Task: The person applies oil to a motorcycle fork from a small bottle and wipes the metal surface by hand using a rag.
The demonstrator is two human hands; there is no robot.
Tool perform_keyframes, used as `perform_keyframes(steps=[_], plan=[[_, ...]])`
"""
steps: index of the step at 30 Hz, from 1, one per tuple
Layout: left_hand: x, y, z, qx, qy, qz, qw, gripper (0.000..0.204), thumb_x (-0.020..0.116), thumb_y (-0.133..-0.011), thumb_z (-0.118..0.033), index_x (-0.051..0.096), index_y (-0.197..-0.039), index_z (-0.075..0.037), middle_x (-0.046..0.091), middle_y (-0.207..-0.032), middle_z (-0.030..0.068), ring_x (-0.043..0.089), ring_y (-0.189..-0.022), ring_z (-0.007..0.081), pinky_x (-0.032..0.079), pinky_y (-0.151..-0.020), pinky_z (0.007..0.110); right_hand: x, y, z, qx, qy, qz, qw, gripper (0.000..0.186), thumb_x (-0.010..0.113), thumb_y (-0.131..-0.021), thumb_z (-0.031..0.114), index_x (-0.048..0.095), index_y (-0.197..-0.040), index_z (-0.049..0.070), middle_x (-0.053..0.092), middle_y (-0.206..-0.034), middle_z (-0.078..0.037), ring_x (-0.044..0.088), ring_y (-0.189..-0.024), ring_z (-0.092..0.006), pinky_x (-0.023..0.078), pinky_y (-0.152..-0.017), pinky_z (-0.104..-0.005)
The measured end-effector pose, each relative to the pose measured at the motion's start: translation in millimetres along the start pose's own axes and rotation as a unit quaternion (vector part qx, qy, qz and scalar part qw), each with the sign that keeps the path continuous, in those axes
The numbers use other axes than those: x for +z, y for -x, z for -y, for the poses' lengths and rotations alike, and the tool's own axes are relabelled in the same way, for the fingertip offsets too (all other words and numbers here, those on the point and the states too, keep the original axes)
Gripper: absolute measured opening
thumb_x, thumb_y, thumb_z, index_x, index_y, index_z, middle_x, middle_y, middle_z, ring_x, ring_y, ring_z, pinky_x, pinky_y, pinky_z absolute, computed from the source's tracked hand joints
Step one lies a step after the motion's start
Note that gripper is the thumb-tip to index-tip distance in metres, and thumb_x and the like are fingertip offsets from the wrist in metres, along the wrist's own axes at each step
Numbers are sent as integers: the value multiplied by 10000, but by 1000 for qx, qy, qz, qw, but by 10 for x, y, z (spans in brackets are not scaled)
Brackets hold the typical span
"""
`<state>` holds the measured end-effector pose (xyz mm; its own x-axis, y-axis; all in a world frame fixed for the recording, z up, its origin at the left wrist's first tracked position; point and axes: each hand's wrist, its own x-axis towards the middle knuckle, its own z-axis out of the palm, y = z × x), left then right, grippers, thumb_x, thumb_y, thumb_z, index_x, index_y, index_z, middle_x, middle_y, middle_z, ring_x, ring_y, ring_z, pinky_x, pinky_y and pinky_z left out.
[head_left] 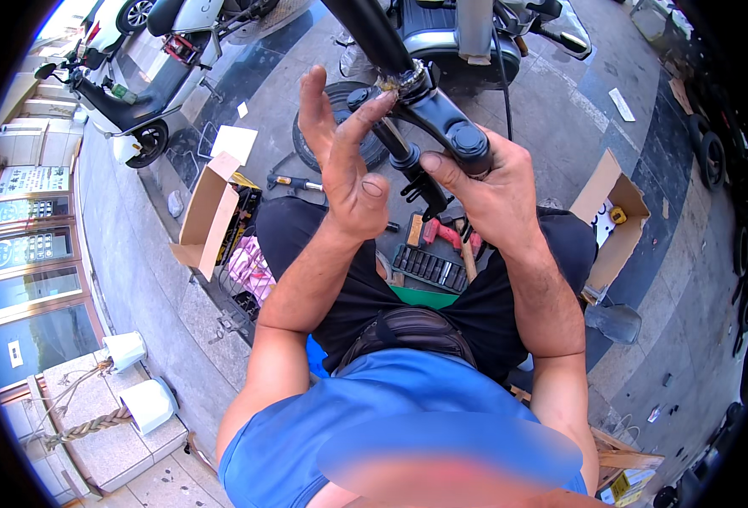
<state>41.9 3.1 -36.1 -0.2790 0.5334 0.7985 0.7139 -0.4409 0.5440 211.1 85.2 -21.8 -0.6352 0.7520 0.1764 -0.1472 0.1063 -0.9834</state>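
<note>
An open cardboard box lies on its side on the pavement at the person's left, flaps spread; a yellow-and-black carton sits in its mouth. A second open cardboard box stands at the right, with a small yellow item inside and something white beside it that is too small to make out. Between the knees, a black socket tray holds a row of dark sockets, and a red-handled tool lies just beyond it.

The black scooter fork assembly hangs in front of the chest, its steering tube running up and away toward the top edge. The right hand is clamped around the fork's right leg just under the round top cap, thumb pressed across the front. The left hand is spread wide, palm turned toward the fork, fingers straight; its fingertips touch the fork crown near the bearing, gripping nothing. A black tyre lies on the ground behind the left hand.
</note>
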Motion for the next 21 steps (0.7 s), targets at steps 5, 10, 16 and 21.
perform_keyframes(steps=[5, 10, 16, 21], plan=[[-145, -148, -14, -12, -60, 11, 998, 689, 381, -1017, -671, 670, -1225, -82, 223, -1620, 176, 102, -1563, 342, 52, -1244, 566, 9, 4, 7, -6, 7, 5, 1000, 278, 846, -875, 229, 715, -962, -1, 652, -694, 5, 560, -621, -40, 435, -539, -242], [-323, -190, 33, 26, -203, 28, 978, 626, 546, -986, -627, 684, -1228, -66, 289, -1562, 230, 137, -1528, 434, 127, -1211, 588, -14, 18, 34, 5, 11, 11, 1000, 280, 845, -875, 231, 716, -964, -1, 655, -697, 5, 562, -620, -38, 436, -538, -247], [-126, -201, -18, 1, -110, -17, 994, 678, 605, -967, -591, 629, -1354, -34, 335, -1544, 219, 245, -1493, 415, 236, -1181, 567, 6, 30, 47, -9, -1, -2, 1000, 266, 836, -883, 221, 711, -964, 1, 637, -679, 11, 526, -566, -23, 408, -479, -227], [-301, -517, 105, -117, 146, 66, 980, 596, 697, -932, -389, 621, -1334, 45, 382, -1555, 203, 479, -1385, 330, 323, -1174, 461, -91, 25, 60, -7, -20, 51, 998, 260, 836, -883, 194, 707, -992, -4, 640, -681, 20, 519, -533, -14, 388, -449, -216]])
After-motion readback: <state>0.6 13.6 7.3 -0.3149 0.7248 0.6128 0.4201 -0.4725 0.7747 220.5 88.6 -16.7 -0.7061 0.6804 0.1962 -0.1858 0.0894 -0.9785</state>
